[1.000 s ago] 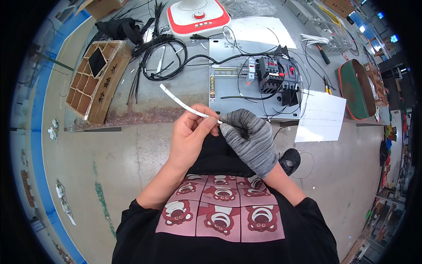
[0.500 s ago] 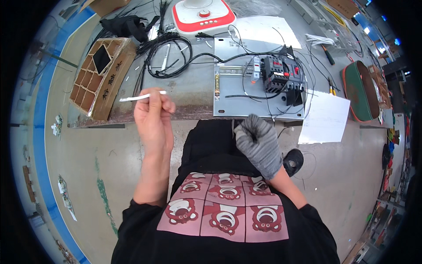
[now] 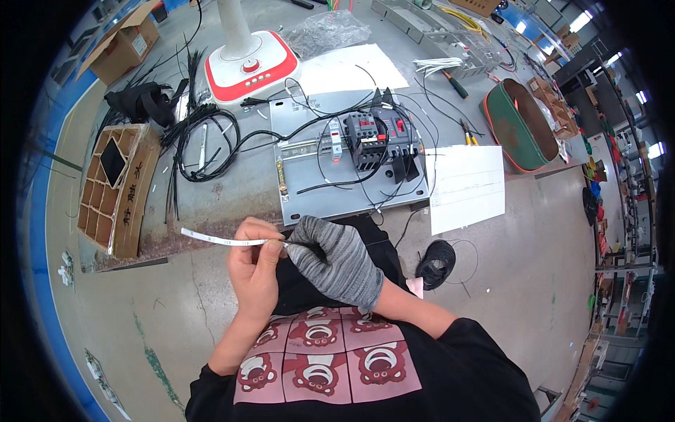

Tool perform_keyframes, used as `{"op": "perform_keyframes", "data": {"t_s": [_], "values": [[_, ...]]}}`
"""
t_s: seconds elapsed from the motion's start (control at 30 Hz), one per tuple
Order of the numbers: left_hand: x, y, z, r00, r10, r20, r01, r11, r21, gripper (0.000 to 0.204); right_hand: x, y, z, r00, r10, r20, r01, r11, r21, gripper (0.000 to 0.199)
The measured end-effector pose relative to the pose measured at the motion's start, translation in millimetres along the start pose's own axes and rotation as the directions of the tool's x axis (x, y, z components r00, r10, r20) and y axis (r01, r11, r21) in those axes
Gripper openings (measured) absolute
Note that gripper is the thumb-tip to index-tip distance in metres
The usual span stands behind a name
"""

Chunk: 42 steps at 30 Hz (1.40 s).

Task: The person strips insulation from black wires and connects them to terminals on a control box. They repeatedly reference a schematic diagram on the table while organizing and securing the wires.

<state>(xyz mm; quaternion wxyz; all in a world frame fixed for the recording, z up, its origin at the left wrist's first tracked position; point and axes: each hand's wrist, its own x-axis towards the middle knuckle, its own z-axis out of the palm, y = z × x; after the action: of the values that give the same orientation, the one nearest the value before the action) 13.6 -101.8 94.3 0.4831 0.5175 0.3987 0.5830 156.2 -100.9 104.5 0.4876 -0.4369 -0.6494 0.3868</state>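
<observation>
My bare left hand (image 3: 256,264) is closed in a pinch on a white wire-marker tube (image 3: 214,239), a thin strip with small printed marks. The strip's free end sticks out to the left, past the bench edge. My right hand (image 3: 334,260), in a grey knitted glove, meets it fingertip to fingertip. Its thumb and fingers are pressed together at the strip's right end; what they pinch is hidden. Just beyond both hands lies a metal mounting plate (image 3: 337,198) carrying a black contactor (image 3: 364,141), a rail, a brass terminal bar and loose black wires.
A divided cardboard box (image 3: 133,204) stands at the left, with a black wire coil (image 3: 204,176) beside it. Behind is a red-and-white fan base (image 3: 242,81). Rightward lie a paper sheet (image 3: 467,186), pliers (image 3: 470,133) and a green bin (image 3: 517,126). Another wire coil (image 3: 436,264) is below the bench.
My hands have come together: the right has moved left to the strip's right end, and the left has lowered with it. The view has shifted, so the bench appears turned and farther left.
</observation>
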Motion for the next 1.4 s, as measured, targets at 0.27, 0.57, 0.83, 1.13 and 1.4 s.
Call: {"op": "perform_keyframes", "data": {"t_s": [0.27, 0.57, 0.83, 1.13, 1.4], "values": [[31.2, 11.3, -51.9, 0.959, -0.144, -0.243, 0.089, 0.971, -0.224, 0.007, -16.3, -2.3, -2.9, 0.942, 0.242, 0.233, -0.233, 0.97, -0.066, 0.016], [11.0, -7.4, -32.1, 0.971, -0.227, 0.068, 0.234, 0.878, -0.416, 0.016, -6.6, 2.1, -0.5, 1.0, -0.023, -0.012, 0.022, 1.0, -0.021, 0.012], [8.1, -8.5, -21.6, 0.968, -0.229, 0.105, 0.25, 0.816, -0.521, 0.01, -6.3, -2.2, -4.0, 0.993, 0.064, -0.098, -0.065, 0.998, -0.003, 0.009], [5.6, -8.0, -21.1, 0.973, -0.184, 0.141, 0.225, 0.898, -0.378, 0.009, -8.6, -2.2, -5.8, 0.998, -0.023, -0.063, 0.019, 0.998, -0.065, 0.014], [5.7, -1.7, -16.3, 0.965, -0.218, 0.144, 0.254, 0.912, -0.322, 0.009, -6.5, -2.6, -5.5, 0.976, 0.217, 0.012, -0.217, 0.97, 0.106, 0.021]]}}
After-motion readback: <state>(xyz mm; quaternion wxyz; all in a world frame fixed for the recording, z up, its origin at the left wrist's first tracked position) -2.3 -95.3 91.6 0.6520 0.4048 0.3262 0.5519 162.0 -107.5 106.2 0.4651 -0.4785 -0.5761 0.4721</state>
